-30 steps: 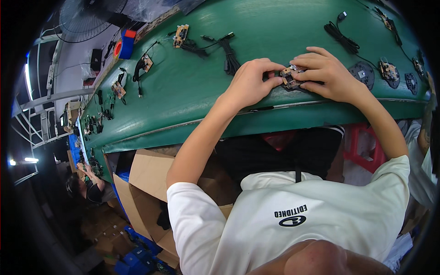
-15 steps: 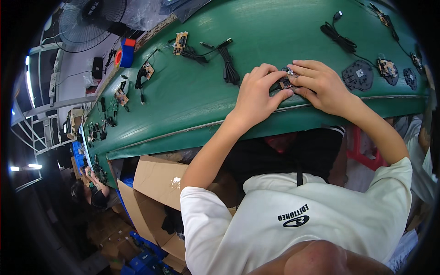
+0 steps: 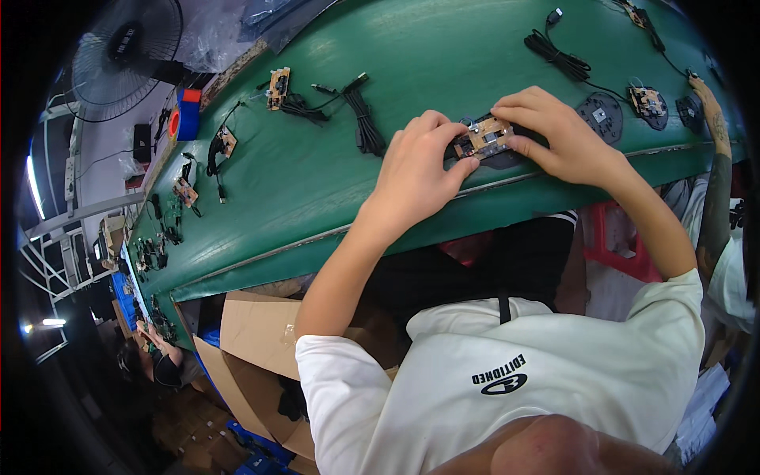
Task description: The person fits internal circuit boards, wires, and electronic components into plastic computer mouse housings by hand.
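Near the table's front edge, a tan circuit board (image 3: 484, 137) with small black parts lies on a dark base plate (image 3: 503, 161). My left hand (image 3: 421, 162) pinches the board's left end between thumb and fingers. The thumb and fingers of my right hand (image 3: 560, 136) grip its right end. Most of the base plate is hidden under the board and my fingers. Just right of my right hand rests another dark base plate (image 3: 602, 117) without a board. Beyond it sits a base with a board (image 3: 648, 104) fitted on top.
A co-worker's hand (image 3: 704, 93) reaches onto the green table (image 3: 332, 174) at far right. Coiled black cables (image 3: 364, 127) and loose boards (image 3: 278, 87) lie further left. A blue tape dispenser (image 3: 185, 117) and a fan (image 3: 127, 47) stand behind. An open cardboard box (image 3: 257, 332) is below.
My fingers have moved apart, and more of the circuit board now shows between them. A co-worker's hand has come in at far right. The whole view has shifted slightly.
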Demonstrator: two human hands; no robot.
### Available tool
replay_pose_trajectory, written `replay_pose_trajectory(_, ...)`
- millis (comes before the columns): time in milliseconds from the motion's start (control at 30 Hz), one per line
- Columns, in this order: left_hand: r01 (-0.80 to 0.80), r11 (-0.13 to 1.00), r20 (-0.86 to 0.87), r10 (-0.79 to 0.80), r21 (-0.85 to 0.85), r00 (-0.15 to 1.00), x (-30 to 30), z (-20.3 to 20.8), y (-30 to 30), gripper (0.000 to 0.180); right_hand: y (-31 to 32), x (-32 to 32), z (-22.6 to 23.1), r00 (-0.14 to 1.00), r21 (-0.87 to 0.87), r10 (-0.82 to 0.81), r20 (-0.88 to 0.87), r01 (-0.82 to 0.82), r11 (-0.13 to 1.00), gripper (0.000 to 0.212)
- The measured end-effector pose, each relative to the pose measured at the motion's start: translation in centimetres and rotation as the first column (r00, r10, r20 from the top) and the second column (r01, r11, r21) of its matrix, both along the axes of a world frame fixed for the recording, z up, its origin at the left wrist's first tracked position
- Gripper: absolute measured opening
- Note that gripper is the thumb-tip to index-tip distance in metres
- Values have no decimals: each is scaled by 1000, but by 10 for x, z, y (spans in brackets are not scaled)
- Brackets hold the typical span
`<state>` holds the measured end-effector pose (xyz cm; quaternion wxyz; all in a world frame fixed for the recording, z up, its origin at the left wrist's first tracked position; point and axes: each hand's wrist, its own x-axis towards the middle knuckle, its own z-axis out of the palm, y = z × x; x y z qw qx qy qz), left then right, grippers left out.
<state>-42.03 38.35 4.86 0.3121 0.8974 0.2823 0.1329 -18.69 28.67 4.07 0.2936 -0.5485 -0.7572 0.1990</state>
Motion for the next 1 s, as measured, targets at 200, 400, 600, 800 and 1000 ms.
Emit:
replay_pose_trajectory(200,50,999,-40,-51,-21,998,-1,7,2,37,-5,-10,-4,997,80,-44,61,39,996,26)
replay_pose_trajectory(400,58,998,-87,-54,38,995,1,12,-5,38,-7,-14,-5,990,134,-53,129,35,990,24)
replay_pose_trajectory(600,58,997,-85,-54,46,995,0,10,-4,38,-9,-18,-9,986,132,-112,121,95,987,25)
replay_pose_trajectory(800,-3,1000,-48,3,9,999,4,5,-5,38,-13,-25,-8,961,168,-199,192,168,972,23)
replay_pose_trajectory(1000,31,994,-147,-15,107,989,6,10,-2,38,8,-12,-7,982,-81,-179,-66,173,982,15)
